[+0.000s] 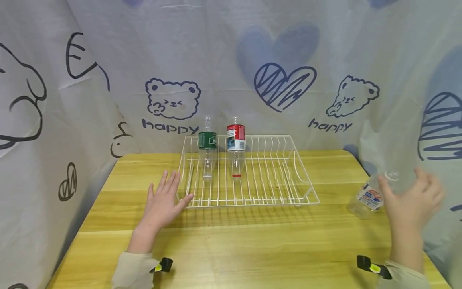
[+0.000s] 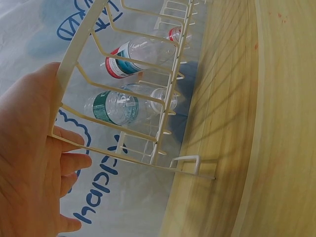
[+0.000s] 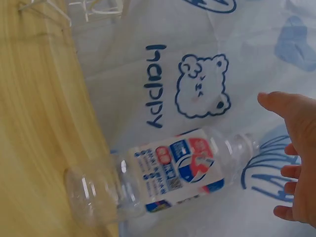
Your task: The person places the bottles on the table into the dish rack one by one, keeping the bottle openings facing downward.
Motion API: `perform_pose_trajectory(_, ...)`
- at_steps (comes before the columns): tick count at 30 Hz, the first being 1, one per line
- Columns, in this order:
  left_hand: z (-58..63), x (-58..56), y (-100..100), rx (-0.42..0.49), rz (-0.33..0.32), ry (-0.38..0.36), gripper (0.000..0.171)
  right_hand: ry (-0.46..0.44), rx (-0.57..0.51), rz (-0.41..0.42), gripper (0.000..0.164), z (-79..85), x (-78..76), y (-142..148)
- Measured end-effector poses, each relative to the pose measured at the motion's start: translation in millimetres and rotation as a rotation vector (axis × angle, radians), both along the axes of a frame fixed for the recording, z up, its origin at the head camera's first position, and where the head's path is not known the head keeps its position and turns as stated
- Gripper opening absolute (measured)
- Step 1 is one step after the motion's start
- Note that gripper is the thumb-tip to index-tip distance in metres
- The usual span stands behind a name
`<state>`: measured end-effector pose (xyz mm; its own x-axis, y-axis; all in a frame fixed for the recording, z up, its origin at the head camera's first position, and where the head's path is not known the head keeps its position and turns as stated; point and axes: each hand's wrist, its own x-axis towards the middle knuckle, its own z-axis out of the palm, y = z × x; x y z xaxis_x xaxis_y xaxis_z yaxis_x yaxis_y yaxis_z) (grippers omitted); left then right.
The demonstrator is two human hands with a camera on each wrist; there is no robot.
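Observation:
My left hand (image 1: 162, 204) lies with fingers spread at the left end of a white wire dish rack (image 2: 73, 54), its thumb over the front left corner. Two clear plastic bottles stand neck down in the rack: one with a green label (image 1: 207, 140), the other with a red and white label (image 1: 236, 137) and a red ring at its neck. On the right, a clear bottle with a white, blue and red label (image 3: 173, 168) stands upright on the table. Just beyond its neck hovers my right hand (image 1: 415, 200), thumb and fingers apart, holding nothing.
A yellow wood-grain table (image 1: 231, 245) carries the rack near its back edge. Pale cloth printed with hearts, bears and "happy" (image 1: 216, 52) hangs behind and along both sides. Dark straps with yellow tags (image 1: 164, 265) are worn at both wrists.

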<state>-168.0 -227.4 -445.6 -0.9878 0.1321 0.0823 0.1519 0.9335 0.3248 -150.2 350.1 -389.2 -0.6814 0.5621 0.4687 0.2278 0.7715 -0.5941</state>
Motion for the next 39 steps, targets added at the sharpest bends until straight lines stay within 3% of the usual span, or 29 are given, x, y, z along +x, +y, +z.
perform_pose_trajectory(6, -0.6, 0.6, -0.6, -0.001, 0.001, 0.002, 0.09, -0.293, -0.075, 0.023, 0.104, -12.7, -6.2, 17.7)
perform_pose_trajectory(12, -0.5, 0.4, 0.0, -0.003, 0.002, 0.013, 0.089, -0.43, -0.071, 0.076, 0.115, -22.0, -10.3, 27.3)
perform_pose_trajectory(20, 0.9, 0.4, 0.3, 0.0, -0.003, 0.013, 0.09, -0.469, -0.04, 0.1, 0.114, -29.1, -11.8, 32.1)
perform_pose_trajectory(39, 1.2, 0.8, 0.1, 0.013, 0.001, 0.01, 0.09, -0.496, 0.023, 0.1, 0.109, -27.4, -12.8, 29.0)
